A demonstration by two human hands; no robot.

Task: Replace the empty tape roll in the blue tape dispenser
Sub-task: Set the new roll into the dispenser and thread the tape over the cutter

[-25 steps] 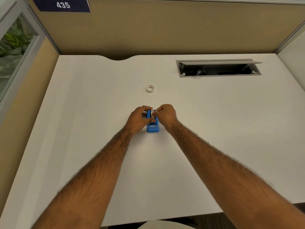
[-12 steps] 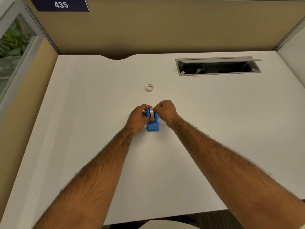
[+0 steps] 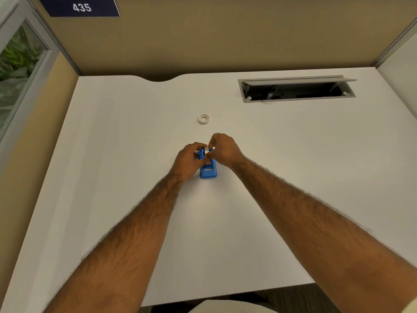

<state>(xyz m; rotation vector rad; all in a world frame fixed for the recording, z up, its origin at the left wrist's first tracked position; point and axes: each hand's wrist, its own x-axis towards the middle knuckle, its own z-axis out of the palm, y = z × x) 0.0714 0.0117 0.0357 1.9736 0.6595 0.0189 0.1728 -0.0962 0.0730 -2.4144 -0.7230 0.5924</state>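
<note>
Both hands: left hand (image 3: 188,159) braces small blue plastic tape dispenser (image 3: 208,169) on white bench (image 3: 293,177); right hand (image 3: 222,148) pinches light, rigid grey-white roll (image 3: 206,152) by its rim.

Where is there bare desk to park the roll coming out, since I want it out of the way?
The white desk is bare left of the left hand, and right of the right hand below the cable tray. It is crowded at the blue tape dispenser and near the tape roll behind it.
</note>
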